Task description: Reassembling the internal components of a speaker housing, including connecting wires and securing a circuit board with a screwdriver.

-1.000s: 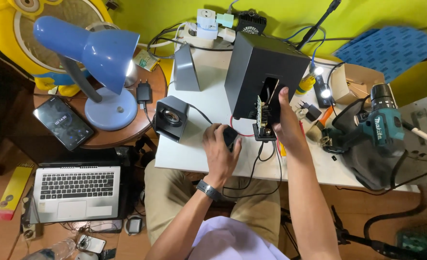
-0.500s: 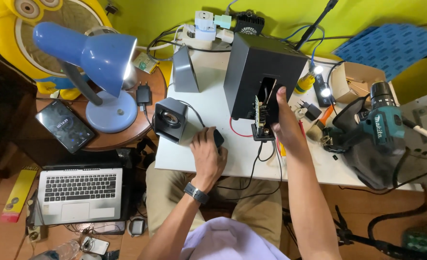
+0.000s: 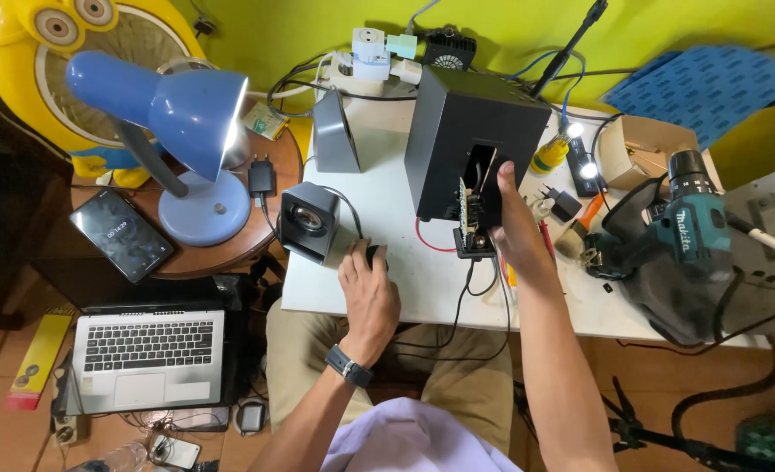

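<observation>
Subwoofer box upright at table centre; right hand at its 5 o'clock, fingers pinching circuit board. Left hand at 7 o'clock, curled over small black part beside satellite speaker

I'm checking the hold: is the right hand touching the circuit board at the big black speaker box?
Touching. The head view shows the right hand pressed against the circuit board at the black speaker box, with no gap.

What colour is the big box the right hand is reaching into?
Black. The speaker box shows best in the head view, with the right hand at its open back.
</observation>
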